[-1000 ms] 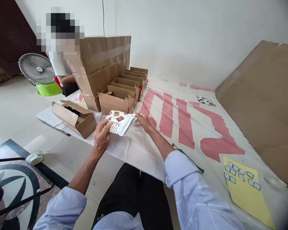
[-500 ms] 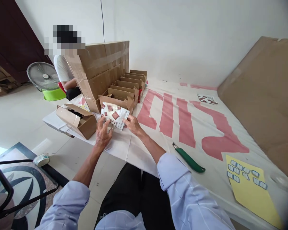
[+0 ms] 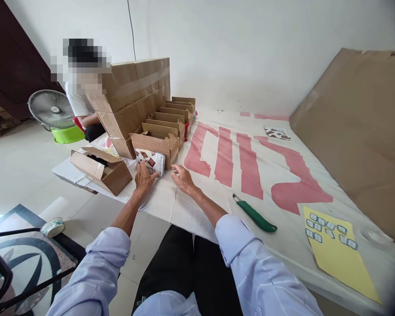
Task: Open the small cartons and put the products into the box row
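White printed pouches [image 3: 158, 163] with brown squares lean against the front of the nearest open carton [image 3: 150, 141]. My left hand [image 3: 145, 177] holds them at the near left, fingers over the face and thumb along the lower edge. Just to the right, my right hand [image 3: 183, 179] is off the pouches, its fingers loosely bent and apart, with nothing seen in it. A separate small open carton [image 3: 113, 175] stands left of my left hand, something dark inside it.
Several open cartons [image 3: 174, 117] line up behind, beside a wall of taped boxes [image 3: 123, 87]. A person [image 3: 80, 105] sits beyond it. A green-handled knife [image 3: 256, 216], a yellow sheet [image 3: 340, 259] with small stickers and another pouch [image 3: 277, 133] lie on the cloth-covered table [image 3: 213, 202].
The pouch has been lowered and now stands upright against the carton. My right hand has let go of its right edge and moved slightly away. The whole view has shifted a little.
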The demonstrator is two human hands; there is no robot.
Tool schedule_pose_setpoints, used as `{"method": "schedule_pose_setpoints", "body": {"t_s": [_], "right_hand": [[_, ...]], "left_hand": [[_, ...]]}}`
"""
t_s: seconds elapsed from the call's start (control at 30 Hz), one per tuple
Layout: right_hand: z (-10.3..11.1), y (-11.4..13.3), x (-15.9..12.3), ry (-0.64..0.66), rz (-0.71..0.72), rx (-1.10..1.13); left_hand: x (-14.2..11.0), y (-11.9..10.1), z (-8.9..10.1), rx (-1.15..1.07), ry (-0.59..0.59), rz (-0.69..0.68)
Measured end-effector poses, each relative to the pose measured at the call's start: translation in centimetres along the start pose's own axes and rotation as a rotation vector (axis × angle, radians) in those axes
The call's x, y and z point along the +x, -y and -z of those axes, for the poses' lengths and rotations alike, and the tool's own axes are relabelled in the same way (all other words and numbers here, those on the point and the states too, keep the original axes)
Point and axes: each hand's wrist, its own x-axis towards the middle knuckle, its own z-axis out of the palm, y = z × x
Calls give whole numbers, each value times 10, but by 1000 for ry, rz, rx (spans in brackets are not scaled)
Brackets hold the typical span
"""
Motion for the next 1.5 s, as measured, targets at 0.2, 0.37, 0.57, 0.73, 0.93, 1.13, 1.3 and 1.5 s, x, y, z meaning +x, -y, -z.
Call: {"method": "schedule_pose_setpoints", "body": {"t_s": [0.2, 0.37, 0.57, 0.73, 0.93, 1.13, 1.3, 1.5], "right_hand": [[24, -34, -48, -20, 150, -200], [35, -60, -76, -81, 221, -292], [30, -68, -82, -142, 279, -259], [31, -66, -83, -135, 281, -247], [32, -64, -86, -141, 271, -244], [32, -64, -88, -138, 280, -245], [31, -63, -90, -135, 259, -224], [29, -60, -93, -114, 206, -208]], "left_hand": [[7, -19, -4, 10, -15, 71], [15, -29, -2, 39, -10, 116], [23, -35, 1, 75, 40, 133], [39, -47, -4, 88, 70, 147], [64, -65, -20, 43, 81, 158], [93, -81, -40, 19, 106, 147], [117, -91, -55, 9, 115, 137], [136, -104, -72, 1, 104, 167]]}}
